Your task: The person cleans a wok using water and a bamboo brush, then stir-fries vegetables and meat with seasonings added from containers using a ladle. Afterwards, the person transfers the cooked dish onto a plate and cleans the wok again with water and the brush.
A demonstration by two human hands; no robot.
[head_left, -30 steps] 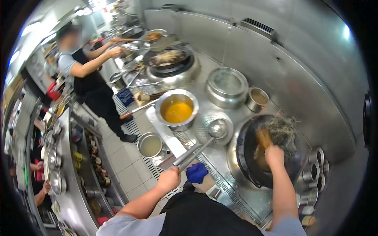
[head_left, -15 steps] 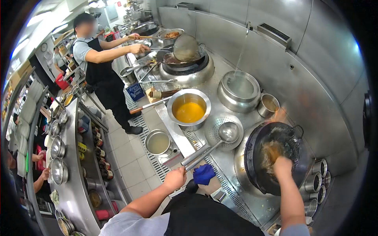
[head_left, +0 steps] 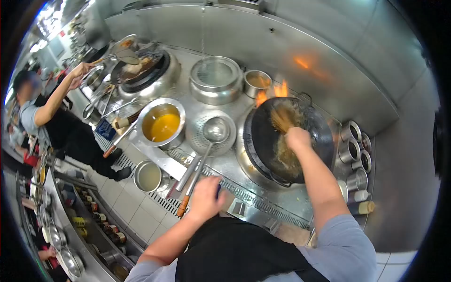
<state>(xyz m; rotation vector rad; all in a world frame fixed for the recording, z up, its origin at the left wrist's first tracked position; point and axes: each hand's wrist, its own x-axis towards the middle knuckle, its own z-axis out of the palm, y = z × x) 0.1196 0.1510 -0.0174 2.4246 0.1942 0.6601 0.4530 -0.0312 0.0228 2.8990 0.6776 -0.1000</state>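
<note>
Bowls [head_left: 71, 261] of steel stand at far left, below a co-worker [head_left: 61, 123] reaching toward another wok [head_left: 163, 62]. Next sits a wide-rimmed pot [head_left: 183, 123] of orange liquid. Left hand [head_left: 206, 196] is near the handle of a ladle [head_left: 215, 129], whose bowl rests on a perforated strainer [head_left: 229, 139]; its blur hides whether the fingers grasp the blue cloth [head_left: 218, 189] behind them. A tan brush [head_left: 283, 118] is clenched in the right hand [head_left: 298, 139], inside the nearer wok [head_left: 324, 128]. Flames [head_left: 281, 89] rise behind its rim; metal cups [head_left: 349, 152] stand rightmost.
</note>
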